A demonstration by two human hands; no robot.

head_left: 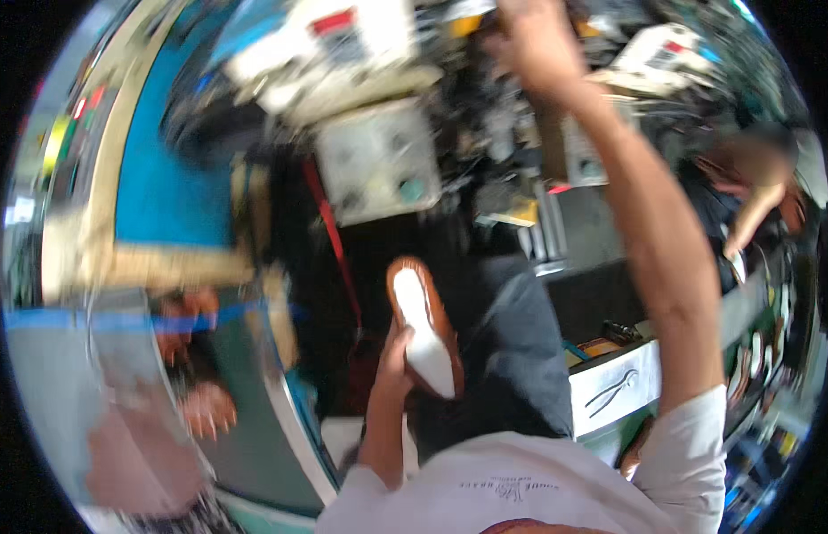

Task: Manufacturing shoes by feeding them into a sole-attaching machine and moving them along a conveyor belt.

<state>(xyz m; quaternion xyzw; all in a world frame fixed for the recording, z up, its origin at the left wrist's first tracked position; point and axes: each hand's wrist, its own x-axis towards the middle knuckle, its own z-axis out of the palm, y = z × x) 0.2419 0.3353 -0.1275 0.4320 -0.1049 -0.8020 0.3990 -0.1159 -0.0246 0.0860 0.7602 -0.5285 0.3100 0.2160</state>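
My left hand (396, 363) is wrapped around the side of a brown shoe (398, 283), held low in front of my legs. A white, sole-shaped face of the shoe points up toward me, its tapered end nearer my body. My right arm stretches far forward, and my right hand (537, 36) is at the upper edge, among dark, cluttered machine parts. Its fingers are smeared by motion and partly hidden, so whatever they touch cannot be made out.
A white machine (360, 31) with a pale metal box (378, 160) stands ahead, beside a slanting red bar (329, 222). Another person's hands (209, 409) are at the lower left. A second person (761, 178) sits at the right. A sheet picturing pincers (614, 387) lies near my right elbow.
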